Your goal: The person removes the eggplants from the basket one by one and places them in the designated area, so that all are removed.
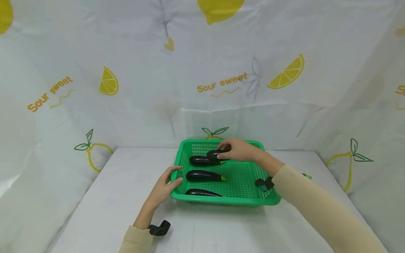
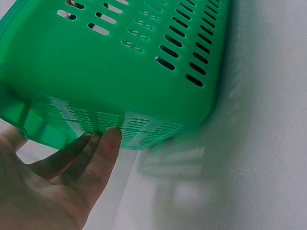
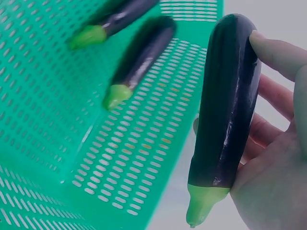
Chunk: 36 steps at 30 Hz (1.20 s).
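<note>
A green plastic basket (image 1: 227,201) with slotted walls stands on the white table. My right hand (image 1: 238,150) grips a dark purple eggplant (image 3: 224,100) over the back part of the basket; in the right wrist view its green stem end points down. Inside, toward the left, lie three more: a back eggplant (image 1: 202,161), a middle eggplant (image 1: 204,175) and a front eggplant (image 1: 202,192) partly hidden by the rim. At the basket's left side, my left hand (image 1: 162,189) holds the rim, its fingers (image 2: 103,155) against the outer wall in the left wrist view.
Right of the basket, a green stem end (image 1: 306,176) shows from behind my right sleeve (image 1: 310,200), which hides the rest. A white sheet (image 1: 152,77) printed with lemons hangs behind and beside the table (image 1: 104,207).
</note>
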Motion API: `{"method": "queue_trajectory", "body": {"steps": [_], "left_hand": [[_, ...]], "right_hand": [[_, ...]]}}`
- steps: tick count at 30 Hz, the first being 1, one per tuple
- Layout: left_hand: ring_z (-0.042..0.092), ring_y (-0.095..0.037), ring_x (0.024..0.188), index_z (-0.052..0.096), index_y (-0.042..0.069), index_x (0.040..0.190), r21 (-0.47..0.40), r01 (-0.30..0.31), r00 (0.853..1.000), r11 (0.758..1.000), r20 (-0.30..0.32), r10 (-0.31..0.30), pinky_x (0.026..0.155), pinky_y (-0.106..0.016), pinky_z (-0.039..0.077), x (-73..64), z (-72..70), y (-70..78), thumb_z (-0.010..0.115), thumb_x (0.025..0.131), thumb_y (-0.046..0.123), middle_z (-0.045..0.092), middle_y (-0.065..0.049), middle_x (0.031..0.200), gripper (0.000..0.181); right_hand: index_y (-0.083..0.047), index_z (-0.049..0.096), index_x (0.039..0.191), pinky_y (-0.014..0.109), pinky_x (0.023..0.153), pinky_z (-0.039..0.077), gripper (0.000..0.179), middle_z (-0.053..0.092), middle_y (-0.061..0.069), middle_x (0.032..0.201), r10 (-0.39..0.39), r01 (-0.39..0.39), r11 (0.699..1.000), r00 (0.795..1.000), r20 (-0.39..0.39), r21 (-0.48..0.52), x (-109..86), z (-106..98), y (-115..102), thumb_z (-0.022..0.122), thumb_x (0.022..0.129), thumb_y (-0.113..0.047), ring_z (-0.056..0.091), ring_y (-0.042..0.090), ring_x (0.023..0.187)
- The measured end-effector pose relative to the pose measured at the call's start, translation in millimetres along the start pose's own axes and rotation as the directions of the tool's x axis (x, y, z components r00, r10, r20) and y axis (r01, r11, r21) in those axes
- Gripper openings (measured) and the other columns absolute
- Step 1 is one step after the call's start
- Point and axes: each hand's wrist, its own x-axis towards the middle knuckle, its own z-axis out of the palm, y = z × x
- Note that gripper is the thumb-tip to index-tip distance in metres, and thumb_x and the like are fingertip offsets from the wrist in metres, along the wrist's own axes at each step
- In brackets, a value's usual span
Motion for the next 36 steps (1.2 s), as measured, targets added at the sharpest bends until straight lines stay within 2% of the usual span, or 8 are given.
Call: {"method": "queue_trajectory", "body": {"steps": [9, 14, 22, 30, 36], "left_hand": [[0.037, -0.037, 0.145, 0.052, 0.012, 0.144, -0.016, 0.033, 0.999, 0.999, 0.007, -0.033, 0.116, -0.064, 0.027, -2.6, -0.3, 2.5, 0.066, 0.101, 0.022, 0.044, -0.013, 0.154, 0.047], [0.038, -0.037, 0.145, 0.052, 0.013, 0.144, -0.008, 0.033, 0.999, 0.999, 0.009, -0.033, 0.116, -0.064, 0.026, -2.4, -0.5, 1.7, 0.066, 0.101, 0.023, 0.044, -0.014, 0.154, 0.047], [0.038, -0.037, 0.145, 0.052, 0.014, 0.144, -0.003, 0.032, 0.999, 0.999, 0.008, -0.032, 0.117, -0.063, 0.025, -1.7, -0.5, 2.1, 0.066, 0.101, 0.022, 0.045, -0.014, 0.154, 0.046], [0.04, -0.039, 0.144, 0.052, 0.01, 0.144, 0.004, 0.009, 1.0, 1.0, -0.001, -0.009, 0.115, -0.065, 0.027, -2.5, 0.1, 2.7, 0.066, 0.101, 0.023, 0.047, -0.017, 0.151, 0.047], [0.038, -0.037, 0.145, 0.052, 0.012, 0.144, -0.001, 0.032, 0.999, 0.999, 0.003, -0.032, 0.117, -0.063, 0.024, -2.2, -0.3, 2.6, 0.066, 0.101, 0.025, 0.046, -0.015, 0.153, 0.047]], "right_hand": [[-0.011, 0.069, 0.127, 0.045, 0.087, 0.052, 0.038, 0.066, 0.006, 0.114, -0.055, 0.052, 0.998, 0.993, -0.106, -0.026, -19.2, -17, -9, 0.072, 0.097, -0.033, 0.061, 0.023, 0.104], [-0.014, 0.07, 0.126, 0.042, 0.085, 0.051, 0.037, 0.067, 0.003, 0.111, -0.061, 0.059, 0.998, 0.987, -0.15, -0.013, -33.2, -24, -16, 0.074, 0.095, -0.034, 0.06, 0.021, 0.101], [-0.012, 0.071, 0.123, 0.04, 0.083, 0.054, 0.034, 0.068, 0.0, 0.104, -0.096, 0.096, 0.995, 0.969, -0.227, -0.009, -54.8, -30, -20, 0.076, 0.094, -0.03, 0.061, 0.019, 0.096], [-0.012, 0.071, 0.124, 0.04, 0.082, 0.055, 0.033, 0.067, 0.0, 0.108, -0.099, 0.102, 0.995, 0.957, -0.271, -0.006, -77.8, -36, -18, 0.074, 0.095, -0.03, 0.06, 0.017, 0.097], [-0.01, 0.071, 0.122, 0.033, 0.08, 0.056, 0.03, 0.067, 0.0, 0.106, -0.117, 0.122, 0.993, 0.95, -0.288, -0.001, -95.8, -36, -15, 0.075, 0.095, -0.023, 0.061, 0.017, 0.096]]}}
